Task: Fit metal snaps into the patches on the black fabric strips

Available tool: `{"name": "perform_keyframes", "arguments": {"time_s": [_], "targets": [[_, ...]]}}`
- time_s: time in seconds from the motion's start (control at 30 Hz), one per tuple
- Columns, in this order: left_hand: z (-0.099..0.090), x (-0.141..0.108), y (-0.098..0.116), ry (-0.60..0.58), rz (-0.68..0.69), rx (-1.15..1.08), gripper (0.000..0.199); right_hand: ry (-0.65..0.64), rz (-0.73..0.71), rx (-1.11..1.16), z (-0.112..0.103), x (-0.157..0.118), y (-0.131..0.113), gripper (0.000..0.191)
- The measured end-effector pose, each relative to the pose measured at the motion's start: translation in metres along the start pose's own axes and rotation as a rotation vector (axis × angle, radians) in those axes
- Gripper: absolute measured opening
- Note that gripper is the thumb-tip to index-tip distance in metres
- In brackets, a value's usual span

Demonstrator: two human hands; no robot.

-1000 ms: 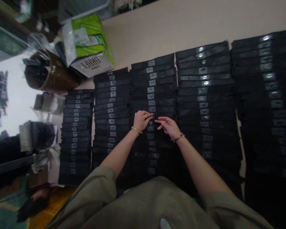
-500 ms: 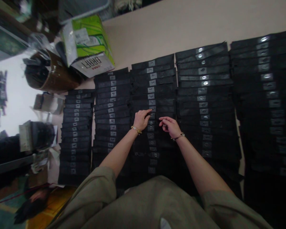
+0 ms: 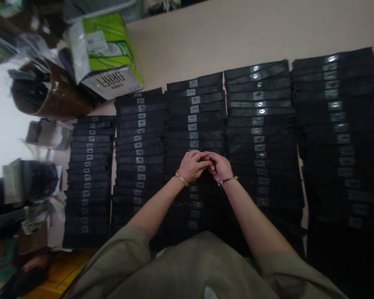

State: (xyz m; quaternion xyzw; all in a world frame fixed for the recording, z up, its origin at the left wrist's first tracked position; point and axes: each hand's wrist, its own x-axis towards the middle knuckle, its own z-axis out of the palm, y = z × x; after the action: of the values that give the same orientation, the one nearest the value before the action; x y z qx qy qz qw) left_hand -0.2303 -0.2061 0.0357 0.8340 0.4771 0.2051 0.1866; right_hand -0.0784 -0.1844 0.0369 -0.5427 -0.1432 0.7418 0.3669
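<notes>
My left hand (image 3: 191, 167) and my right hand (image 3: 222, 167) meet at the fingertips over the middle column of overlapping black pieces (image 3: 179, 145). Both sets of fingers are pinched together; what they hold, if anything, is too small or hidden to make out. Each black piece looks like flat fabric and bears a small grey label (image 3: 193, 135) with a dark mark on it. Under my hands, part of the middle column and some of its labels are covered.
More columns of labelled black pieces (image 3: 140, 160) lie left and right on the pale table (image 3: 237, 33). A green and white box (image 3: 109, 54) stands at the back left, beside a brown bin (image 3: 60, 89) with dark contents. At the lower left is something yellow (image 3: 71, 270).
My hands, apart before, have come together at the fingertips. The left one has left the label it was touching, and its fingers are now closed. The view has shifted slightly.
</notes>
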Motion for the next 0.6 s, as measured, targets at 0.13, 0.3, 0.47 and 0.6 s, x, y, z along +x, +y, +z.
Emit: {"name": "perform_keyframes", "arguments": {"time_s": [0.13,0.3,0.47,0.6], "targets": [[-0.009,0.001,-0.008,-0.083,-0.006,-0.080,0.020,0.031,0.020,-0.066,0.010,-0.001,0.002,0.031],[-0.026,0.003,-0.022,-0.158,-0.022,-0.173,0.016,0.001,-0.002,-0.187,0.025,0.004,0.007,0.017],[-0.034,0.004,-0.028,-0.132,-0.008,-0.204,0.015,-0.030,-0.045,-0.253,0.036,0.009,0.014,0.012],[-0.032,0.003,-0.022,0.042,-0.199,-0.216,0.014,-0.003,-0.030,-0.145,0.034,0.010,0.018,0.019]]}}
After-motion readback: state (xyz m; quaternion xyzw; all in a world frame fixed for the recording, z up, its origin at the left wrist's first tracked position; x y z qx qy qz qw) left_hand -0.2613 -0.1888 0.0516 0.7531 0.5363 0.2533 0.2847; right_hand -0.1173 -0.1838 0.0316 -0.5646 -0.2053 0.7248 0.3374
